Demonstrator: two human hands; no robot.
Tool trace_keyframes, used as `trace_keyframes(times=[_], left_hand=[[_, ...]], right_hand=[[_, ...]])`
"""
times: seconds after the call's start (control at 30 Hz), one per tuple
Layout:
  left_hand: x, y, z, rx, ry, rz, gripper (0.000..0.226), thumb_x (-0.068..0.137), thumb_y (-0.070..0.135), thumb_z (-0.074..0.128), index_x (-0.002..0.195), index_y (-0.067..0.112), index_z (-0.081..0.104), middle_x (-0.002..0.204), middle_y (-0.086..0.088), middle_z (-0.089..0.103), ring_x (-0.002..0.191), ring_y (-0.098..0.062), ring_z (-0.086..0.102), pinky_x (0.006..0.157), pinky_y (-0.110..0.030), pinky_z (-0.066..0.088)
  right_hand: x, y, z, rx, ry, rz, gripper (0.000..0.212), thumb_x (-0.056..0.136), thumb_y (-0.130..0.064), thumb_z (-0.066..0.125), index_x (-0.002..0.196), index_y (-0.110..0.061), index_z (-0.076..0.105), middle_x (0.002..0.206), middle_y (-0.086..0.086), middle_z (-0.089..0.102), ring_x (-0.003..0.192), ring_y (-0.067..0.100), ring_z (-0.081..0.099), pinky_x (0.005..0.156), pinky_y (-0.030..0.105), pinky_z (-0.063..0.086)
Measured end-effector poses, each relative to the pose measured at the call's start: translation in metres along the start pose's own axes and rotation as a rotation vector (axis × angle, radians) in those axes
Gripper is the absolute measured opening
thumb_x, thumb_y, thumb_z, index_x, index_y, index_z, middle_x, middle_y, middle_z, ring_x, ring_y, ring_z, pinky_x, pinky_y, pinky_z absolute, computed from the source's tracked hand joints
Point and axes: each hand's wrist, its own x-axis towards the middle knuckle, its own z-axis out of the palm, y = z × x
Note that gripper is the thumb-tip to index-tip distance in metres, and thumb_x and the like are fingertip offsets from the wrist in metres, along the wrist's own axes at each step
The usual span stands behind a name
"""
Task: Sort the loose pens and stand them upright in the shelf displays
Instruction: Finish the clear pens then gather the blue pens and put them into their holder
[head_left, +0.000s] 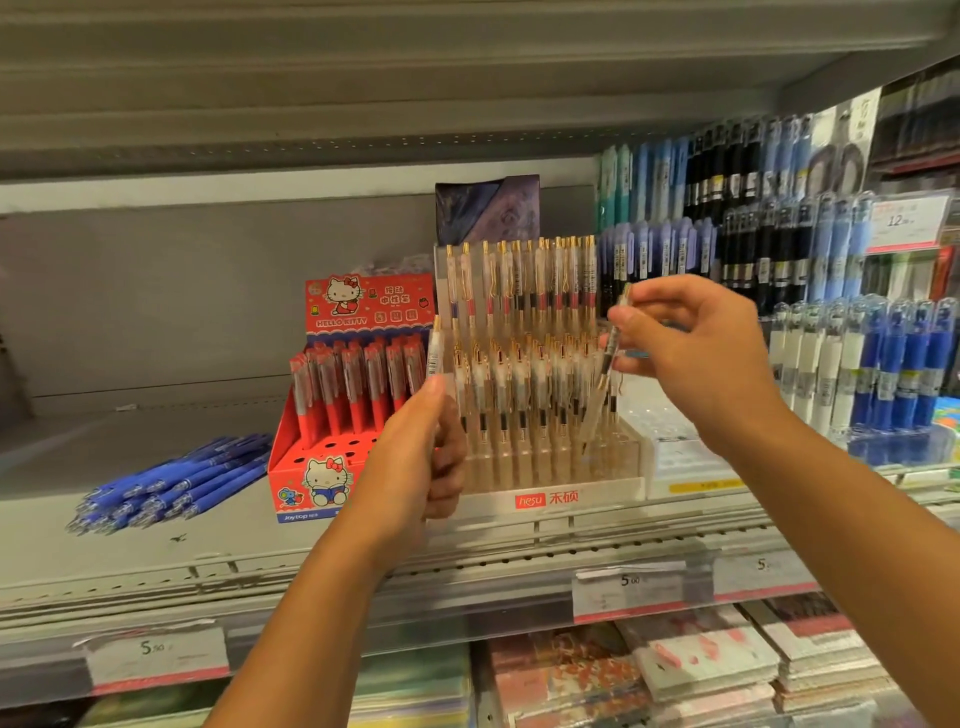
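Observation:
A clear tiered display labelled hesu stands mid-shelf, filled with upright clear pens with gold clips. My right hand pinches one such clear gold pen, tilted, its tip down among the front right slots. My left hand holds another clear pen upright at the display's left edge. A red Hello Kitty display with red pens stands to the left. A loose pile of blue pens lies flat on the shelf at far left.
Racks of blue, black and white pens fill the shelf to the right. A shelf board hangs close overhead. Price tags line the shelf's front edge. Notebooks are stacked on the shelf below.

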Motion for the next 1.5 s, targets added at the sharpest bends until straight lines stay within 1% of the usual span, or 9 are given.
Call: trace_keyframes(times=[0.13,0.3,0.47,0.6,0.83,1.03,1.17,1.27,1.5], left_hand=[[-0.001,0.003,0.001,-0.177,-0.029,-0.002,0.023,0.093,0.018,0.025,0.072,0.018,0.037,0.06,0.0,0.028,0.045,-0.01,0.02,0.044,-0.019,0.011],[0.001,-0.003,-0.001,-0.054,0.019,0.051,0.023,0.094,0.013,0.03,0.075,0.016,0.043,0.062,-0.002,0.038,0.047,-0.013,0.031,0.04,-0.022,0.024],[0.003,-0.009,-0.004,0.175,0.039,0.132,0.018,0.095,0.019,0.055,0.08,0.02,0.064,0.073,-0.001,0.062,0.065,-0.017,0.058,0.057,-0.028,0.05],[0.004,-0.012,-0.007,0.287,0.061,0.142,0.009,0.089,0.037,0.067,0.089,0.028,0.069,0.088,0.005,0.066,0.076,-0.012,0.058,0.071,-0.036,0.048],[0.002,-0.009,-0.003,0.303,0.083,0.156,0.017,0.077,0.043,0.07,0.089,0.031,0.07,0.087,0.006,0.066,0.067,-0.005,0.06,0.064,-0.024,0.051],[-0.004,-0.008,0.003,0.327,0.083,0.164,0.019,0.073,0.042,0.07,0.087,0.03,0.07,0.086,0.004,0.067,0.068,-0.008,0.063,0.063,-0.026,0.056],[-0.002,-0.005,0.009,0.296,0.066,0.157,0.016,0.076,0.037,0.07,0.089,0.029,0.073,0.084,0.005,0.068,0.069,-0.008,0.064,0.063,-0.026,0.055],[0.001,-0.002,0.023,0.13,-0.005,0.111,0.021,0.082,0.028,0.067,0.099,0.018,0.075,0.09,-0.005,0.07,0.077,-0.02,0.068,0.063,-0.03,0.056],[0.009,0.001,0.072,0.093,-0.127,0.034,0.02,0.098,0.01,0.053,0.101,0.01,0.073,0.09,-0.006,0.07,0.075,-0.021,0.067,0.066,-0.036,0.059]], right_hand=[[0.007,0.01,-0.009,-0.1,0.067,-0.088,0.012,0.089,-0.011,0.07,0.096,-0.02,0.065,0.089,0.0,0.066,0.077,0.007,0.069,0.059,0.025,0.059],[0.009,0.021,-0.008,-0.164,0.054,-0.112,0.013,0.09,-0.011,0.069,0.1,-0.018,0.064,0.092,0.0,0.066,0.081,0.012,0.069,0.062,0.03,0.061],[0.006,0.031,-0.004,-0.246,-0.001,-0.117,0.013,0.089,-0.014,0.071,0.1,-0.017,0.064,0.089,-0.001,0.066,0.081,0.013,0.066,0.063,0.033,0.062],[-0.001,0.044,0.0,-0.338,-0.096,-0.116,0.014,0.087,-0.018,0.073,0.097,-0.019,0.064,0.086,-0.006,0.064,0.081,0.01,0.064,0.065,0.036,0.061],[-0.002,0.051,-0.006,-0.344,-0.116,-0.102,0.016,0.085,-0.021,0.075,0.096,-0.023,0.064,0.085,-0.006,0.065,0.078,0.007,0.065,0.067,0.032,0.061],[-0.007,0.045,-0.01,-0.496,-0.091,-0.241,0.017,0.085,-0.028,0.075,0.098,-0.031,0.065,0.095,-0.01,0.062,0.08,-0.001,0.06,0.073,0.01,0.044],[-0.007,0.038,-0.016,-0.375,-0.057,-0.175,0.015,0.088,-0.026,0.071,0.102,-0.026,0.066,0.097,-0.01,0.063,0.084,0.003,0.06,0.074,0.023,0.053],[-0.008,0.028,-0.019,-0.168,-0.157,-0.073,0.012,0.089,-0.018,0.069,0.1,-0.023,0.068,0.091,-0.01,0.068,0.086,0.005,0.063,0.073,0.027,0.056],[-0.009,0.011,-0.025,0.182,-0.37,0.051,0.025,0.086,-0.013,0.073,0.11,-0.018,0.067,0.09,0.003,0.075,0.085,0.017,0.072,0.069,0.026,0.058]])
